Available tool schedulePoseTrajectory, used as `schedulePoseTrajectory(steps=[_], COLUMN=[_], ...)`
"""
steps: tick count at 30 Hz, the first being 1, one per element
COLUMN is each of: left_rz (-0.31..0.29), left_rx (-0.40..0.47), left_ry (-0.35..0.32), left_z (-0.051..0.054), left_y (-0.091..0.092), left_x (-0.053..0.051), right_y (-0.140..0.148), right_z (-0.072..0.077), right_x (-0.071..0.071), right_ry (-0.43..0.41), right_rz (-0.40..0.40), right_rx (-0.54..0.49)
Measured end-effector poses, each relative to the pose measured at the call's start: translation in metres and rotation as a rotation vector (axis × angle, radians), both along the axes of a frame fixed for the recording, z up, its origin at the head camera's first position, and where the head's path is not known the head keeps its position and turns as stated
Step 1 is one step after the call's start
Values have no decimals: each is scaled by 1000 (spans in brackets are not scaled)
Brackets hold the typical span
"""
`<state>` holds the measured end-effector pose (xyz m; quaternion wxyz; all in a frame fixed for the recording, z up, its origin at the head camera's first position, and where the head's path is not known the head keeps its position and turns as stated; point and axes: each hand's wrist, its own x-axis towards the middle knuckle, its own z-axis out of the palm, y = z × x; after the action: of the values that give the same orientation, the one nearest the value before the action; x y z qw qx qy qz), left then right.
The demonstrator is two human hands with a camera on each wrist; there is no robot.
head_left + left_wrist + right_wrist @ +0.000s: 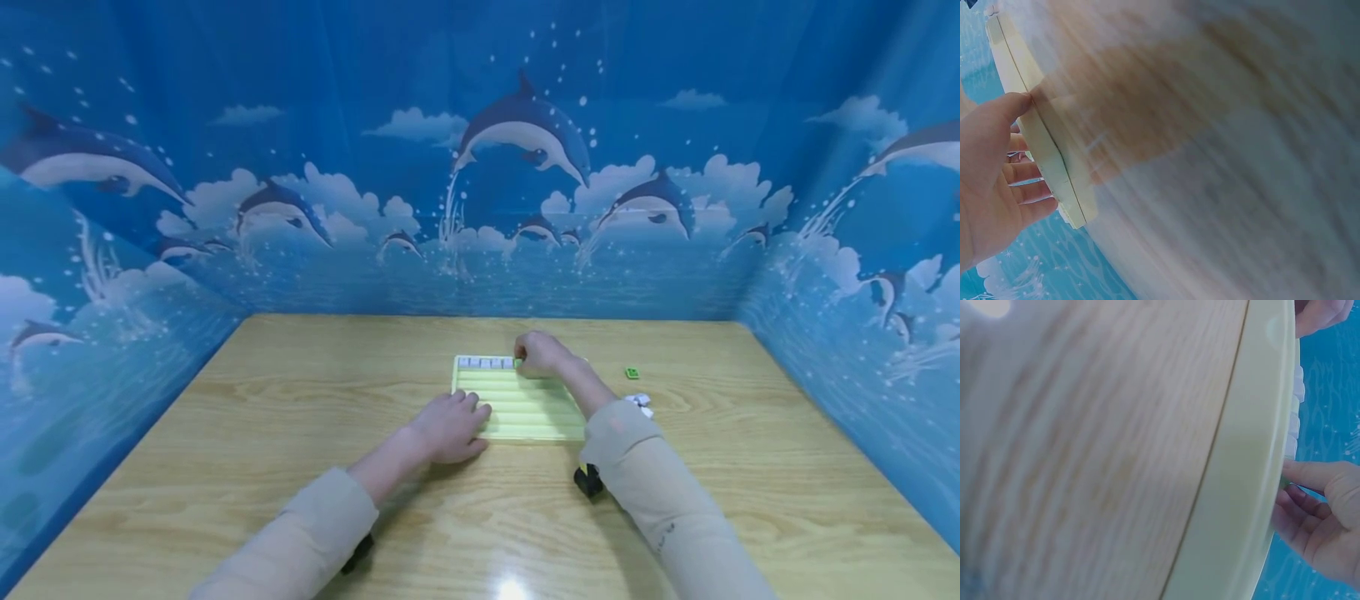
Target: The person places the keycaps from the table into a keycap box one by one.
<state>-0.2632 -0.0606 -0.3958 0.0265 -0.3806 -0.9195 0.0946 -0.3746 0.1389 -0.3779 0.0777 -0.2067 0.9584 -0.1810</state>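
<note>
A pale yellow-green tray [517, 408] with ridged rows lies flat on the table. Several small whitish tiles [485, 363] stand side by side in its far row, from the left corner. My left hand [450, 427] rests on the tray's left side, fingers fairly straight over the rim and thumb [1017, 105] against the near edge. At the far row, just right of the whitish tiles, my right hand [543, 354] pinches a small green tile [1284, 482] between thumb and fingertips. The fingers hide most of that tile.
To the right of the tray, a green tile [632, 373] lies on the wooden table [337, 358]. Nearer, a few white pieces [640, 402] lie close together, partly behind the right sleeve. A blue dolphin-print curtain [360, 275] encloses the table's back and sides.
</note>
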Motion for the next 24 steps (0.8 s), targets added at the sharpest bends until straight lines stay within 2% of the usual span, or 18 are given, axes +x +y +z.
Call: schedulePoseTrajectory(steps=[17, 24], left_rz=[0, 10], left_rx=[0, -4], left_ry=[-2, -14], left_z=[1, 1], left_y=[1, 1], left_x=[0, 0], right_y=[2, 12], right_z=[0, 2], right_x=[2, 8], right_ry=[0, 1], right_rz=[-13, 25], right_rx=[4, -1])
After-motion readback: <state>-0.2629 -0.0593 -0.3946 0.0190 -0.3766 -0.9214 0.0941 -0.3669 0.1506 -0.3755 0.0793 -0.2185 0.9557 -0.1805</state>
